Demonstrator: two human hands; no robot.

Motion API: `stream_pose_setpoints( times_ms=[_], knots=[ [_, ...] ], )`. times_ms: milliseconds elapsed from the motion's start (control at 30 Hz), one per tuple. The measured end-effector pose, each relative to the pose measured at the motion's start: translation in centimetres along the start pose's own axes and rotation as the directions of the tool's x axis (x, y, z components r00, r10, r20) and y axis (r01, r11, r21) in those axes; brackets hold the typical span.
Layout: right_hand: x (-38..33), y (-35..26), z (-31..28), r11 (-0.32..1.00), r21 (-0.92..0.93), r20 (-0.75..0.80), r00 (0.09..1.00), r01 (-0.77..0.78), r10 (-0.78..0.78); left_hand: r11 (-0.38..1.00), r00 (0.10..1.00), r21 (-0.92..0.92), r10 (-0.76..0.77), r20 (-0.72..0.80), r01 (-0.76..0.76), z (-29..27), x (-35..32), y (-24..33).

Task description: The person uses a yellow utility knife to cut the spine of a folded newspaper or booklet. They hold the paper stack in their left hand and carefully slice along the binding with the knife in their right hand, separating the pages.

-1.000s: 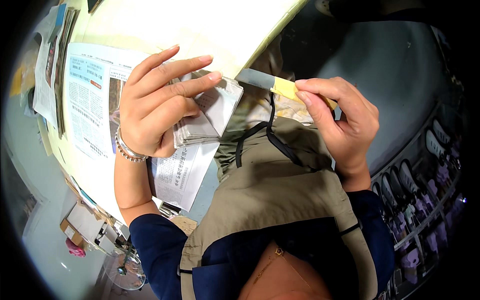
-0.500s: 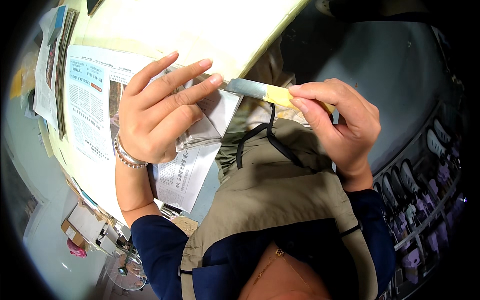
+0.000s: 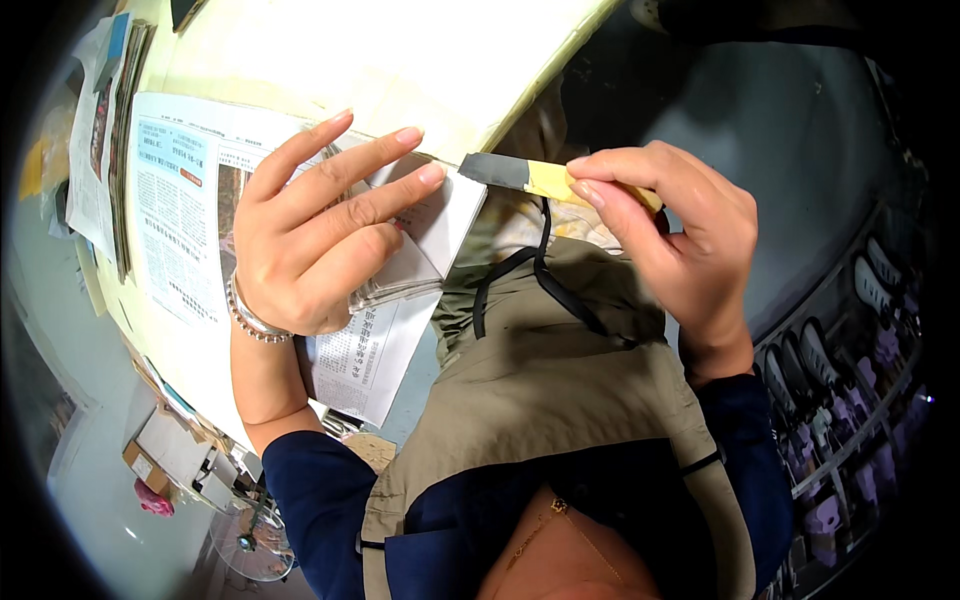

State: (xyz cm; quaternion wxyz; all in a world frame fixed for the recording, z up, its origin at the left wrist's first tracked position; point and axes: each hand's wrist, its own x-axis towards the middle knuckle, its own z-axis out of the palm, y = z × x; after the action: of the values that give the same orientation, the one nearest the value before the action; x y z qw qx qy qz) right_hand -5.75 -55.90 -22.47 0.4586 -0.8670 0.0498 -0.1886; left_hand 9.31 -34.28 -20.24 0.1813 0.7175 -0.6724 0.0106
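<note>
My right hand (image 3: 690,215) pinches a short, flat-bladed knife (image 3: 497,171) by its yellow wrapped handle, thumb and fingers closed on it. Its grey blade points left, and the tip meets the edge of the folded newspapers (image 3: 440,225) near the table's rim. My left hand (image 3: 315,225) lies over those papers with its fingers stretched and spread, the fingertips close to the blade's tip. Its thumb is mostly hidden beneath. Under and left of this hand a printed newspaper sheet (image 3: 165,215) covers part of the pale yellow table (image 3: 380,60).
A stack of papers (image 3: 128,150) stands at the table's far left. Beyond the table, at lower left, are cardboard boxes (image 3: 170,450) and a fan (image 3: 250,540). A rack with several shoes (image 3: 815,350) stands at my right. My apron (image 3: 540,360) hangs below the hands.
The knife's blade has turned a little, looking darker now, and its tip has shifted slightly. My right hand has moved slightly left; my left hand stays almost in place.
</note>
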Motion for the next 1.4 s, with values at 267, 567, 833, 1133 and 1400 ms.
stream_pose_setpoints(
  times_ms=[267, 567, 833, 1133, 1400],
  knots=[
    [1.6, -0.2, -1.2, 0.997, 0.077, 0.092, 0.995, 0.019, -0.026, 0.993, 0.998, -0.104, -0.051, -0.021, 0.048, 0.5, 0.4, -0.2],
    [2.9, 0.1, -1.4, 0.994, 0.065, 0.165, 0.982, 0.088, -0.097, 0.999, 0.998, -0.053, -0.004, -0.063, 0.001, 0.3, 0.0, -0.3],
    [4.6, 0.6, -1.9, 0.996, 0.041, 0.317, 0.944, 0.082, -0.091, 0.992, 0.999, -0.125, 0.011, -0.042, -0.016, 0.8, 0.0, -0.9],
    [9.4, -0.4, -3.2, 0.997, 0.069, 0.658, 0.753, -0.035, -0.019, 0.976, 0.998, -0.207, 0.062, -0.034, -0.068, 1.6, -0.3, -2.2],
    [8.6, 2.3, -0.9, 0.957, 0.217, 0.726, 0.687, -0.191, -0.028, 0.974, 0.997, -0.216, 0.065, -0.028, -0.07, 1.7, -0.7, -2.4]
  ],
)
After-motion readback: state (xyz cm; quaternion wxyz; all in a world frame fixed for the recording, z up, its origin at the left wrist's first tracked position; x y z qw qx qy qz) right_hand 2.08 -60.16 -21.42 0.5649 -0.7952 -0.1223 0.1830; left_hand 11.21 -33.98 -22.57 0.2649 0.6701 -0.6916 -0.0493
